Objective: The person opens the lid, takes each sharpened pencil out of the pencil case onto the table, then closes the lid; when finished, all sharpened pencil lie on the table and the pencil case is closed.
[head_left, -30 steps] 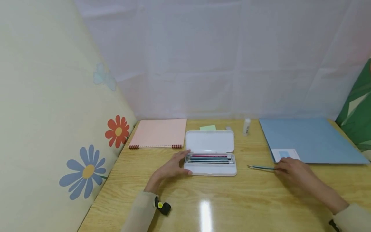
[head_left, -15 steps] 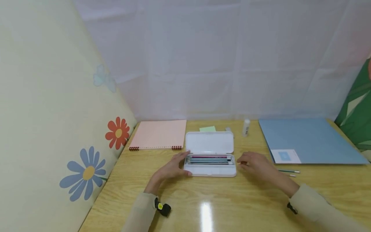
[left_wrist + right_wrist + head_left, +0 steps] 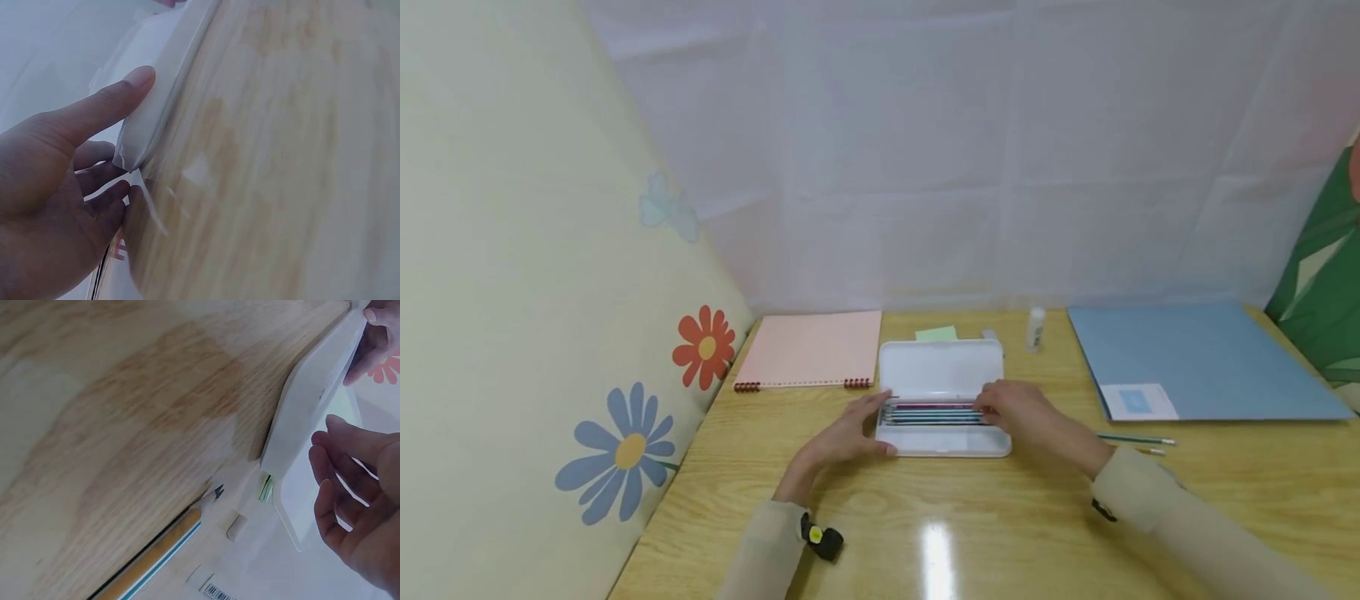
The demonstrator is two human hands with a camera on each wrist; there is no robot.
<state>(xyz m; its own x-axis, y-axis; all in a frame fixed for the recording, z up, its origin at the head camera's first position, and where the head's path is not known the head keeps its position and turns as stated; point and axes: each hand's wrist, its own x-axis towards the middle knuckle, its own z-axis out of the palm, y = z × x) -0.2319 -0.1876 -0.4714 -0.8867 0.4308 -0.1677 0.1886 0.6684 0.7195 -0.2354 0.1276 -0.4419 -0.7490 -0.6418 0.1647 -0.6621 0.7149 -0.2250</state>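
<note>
A white pencil case [image 3: 943, 442] lies with its lid raised, several pencils [image 3: 928, 414] in its back compartment. My left hand [image 3: 847, 429] grips the case's left end, thumb at the front edge and fingers behind; the left wrist view shows this thumb [image 3: 122, 94] on the white side. Over the case's right end is my right hand [image 3: 1018, 410], its bent fingers reaching to the pencils' ends and hiding them. In the right wrist view, the right hand's fingertips [image 3: 325, 439] come close together; whether they pinch a pencil cannot be seen. Two loose pencils [image 3: 1138, 439] lie beside the right forearm.
Behind the case are green sticky notes [image 3: 936, 334], a small grey block [image 3: 989, 334] and a white glue stick [image 3: 1035, 329]. A pink spiral notebook [image 3: 812, 350] lies at back left, a blue folder [image 3: 1202, 358] at right. Walls close off the back and left.
My right hand has come leftward from the loose pencils on the table to the right end of the case. The left hand has stayed on the case.
</note>
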